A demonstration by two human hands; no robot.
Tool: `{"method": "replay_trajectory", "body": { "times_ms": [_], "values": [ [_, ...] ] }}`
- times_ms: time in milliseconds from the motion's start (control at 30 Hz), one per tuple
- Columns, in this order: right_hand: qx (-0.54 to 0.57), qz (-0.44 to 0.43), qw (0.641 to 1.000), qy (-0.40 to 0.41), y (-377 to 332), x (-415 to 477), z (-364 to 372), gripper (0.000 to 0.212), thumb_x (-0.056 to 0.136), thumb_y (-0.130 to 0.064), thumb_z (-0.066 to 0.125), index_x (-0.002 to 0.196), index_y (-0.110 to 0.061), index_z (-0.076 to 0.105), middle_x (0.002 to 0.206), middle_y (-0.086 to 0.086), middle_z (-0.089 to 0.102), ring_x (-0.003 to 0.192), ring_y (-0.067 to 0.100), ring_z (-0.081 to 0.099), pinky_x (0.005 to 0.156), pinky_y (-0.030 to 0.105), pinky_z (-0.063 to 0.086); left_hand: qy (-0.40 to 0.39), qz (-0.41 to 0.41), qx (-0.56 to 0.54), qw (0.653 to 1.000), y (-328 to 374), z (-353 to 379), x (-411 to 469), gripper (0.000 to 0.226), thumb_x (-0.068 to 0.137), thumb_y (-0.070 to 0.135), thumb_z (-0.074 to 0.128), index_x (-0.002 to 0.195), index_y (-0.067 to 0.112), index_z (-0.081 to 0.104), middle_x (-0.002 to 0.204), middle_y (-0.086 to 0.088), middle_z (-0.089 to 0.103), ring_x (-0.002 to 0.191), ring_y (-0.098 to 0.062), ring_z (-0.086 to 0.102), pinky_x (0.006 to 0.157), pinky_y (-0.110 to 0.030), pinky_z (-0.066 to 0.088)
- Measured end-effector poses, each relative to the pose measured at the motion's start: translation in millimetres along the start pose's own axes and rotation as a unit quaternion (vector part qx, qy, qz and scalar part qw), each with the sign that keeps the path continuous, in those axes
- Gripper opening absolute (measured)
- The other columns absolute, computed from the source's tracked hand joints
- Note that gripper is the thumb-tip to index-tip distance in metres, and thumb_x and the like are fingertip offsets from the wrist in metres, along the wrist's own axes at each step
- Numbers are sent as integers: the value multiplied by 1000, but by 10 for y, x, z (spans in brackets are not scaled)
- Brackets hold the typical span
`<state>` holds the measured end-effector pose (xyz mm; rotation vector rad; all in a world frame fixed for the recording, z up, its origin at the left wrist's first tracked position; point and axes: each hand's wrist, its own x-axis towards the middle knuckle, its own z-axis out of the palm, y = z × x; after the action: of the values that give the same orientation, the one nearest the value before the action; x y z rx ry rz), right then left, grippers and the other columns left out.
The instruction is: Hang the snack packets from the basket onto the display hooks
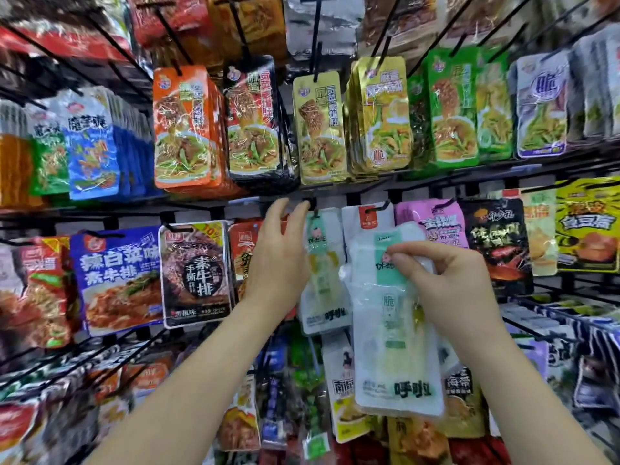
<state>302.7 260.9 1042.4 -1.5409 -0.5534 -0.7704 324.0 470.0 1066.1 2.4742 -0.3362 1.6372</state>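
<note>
**Item:** white-and-mint snack packets (396, 330), a small stack, held just in front of the middle row.
**Right grip** (446, 286): pinching the stack near its top edge.
**Left grip** (278, 260): released, fingers reaching up at the display hook (310, 204), where a matching hung packet (322, 263) hangs.
**Basket:** not in view.
**Risks:** slick stack fans and slips from the thin pinch; punched hole misses the hook tip; hung packet gets nudged off.

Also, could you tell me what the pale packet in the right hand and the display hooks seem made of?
The pale packet: probably thin glossy plastic film, crinkled and glinting where the right hand pinches it. The display hooks: likely black-coated metal wire, thin straight rods.
</note>
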Motion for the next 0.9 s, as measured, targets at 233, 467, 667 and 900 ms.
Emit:
{"method": "replay_trajectory", "body": {
  "times_ms": [233, 467, 667, 900],
  "values": [
    [123, 70, 989, 38, 95, 4, 139, 9, 84, -13, 72, 87, -21, 74, 84, -8, 74, 84, 10, 67, 80, 30, 51, -210, 81, 255, 940, -7, 184, -132, 65, 89, 46, 58, 145, 28, 30, 160, -18, 11, 147, -34, 11, 118, -51, 6],
    [131, 69, 988, 34, 170, 6, 190, 18, 87, -17, 69, 96, -20, 54, 48, -12, 41, 42, 11, 25, 40, 19, 23, -288, 78, 353, 887, 8, 296, 111, 77, 94, 49, 47, 153, 30, 1, 159, -22, -1, 148, -36, 3, 116, -56, -6],
    [139, 80, 986, 47, 164, -8, 210, 33, 87, -19, 71, 101, -25, 41, 62, 6, 40, 46, 14, 29, 41, 21, 28, -114, -46, -25, 992, 40, 105, -57, 28, 96, 19, 52, 122, 25, 62, 126, 5, 62, 116, -16, 57, 104, -33, 37],
    [165, 54, 985, 13, 1, -69, 306, 45, 82, -12, 75, 105, -24, 38, 76, 1, 75, 59, 18, 70, 47, 26, 51, -104, -301, -449, 835, 453, -177, -86, 33, 75, 43, 77, 98, 24, 63, 94, -10, 71, 86, -27, 70, 76, -46, 59]
  ]
}}
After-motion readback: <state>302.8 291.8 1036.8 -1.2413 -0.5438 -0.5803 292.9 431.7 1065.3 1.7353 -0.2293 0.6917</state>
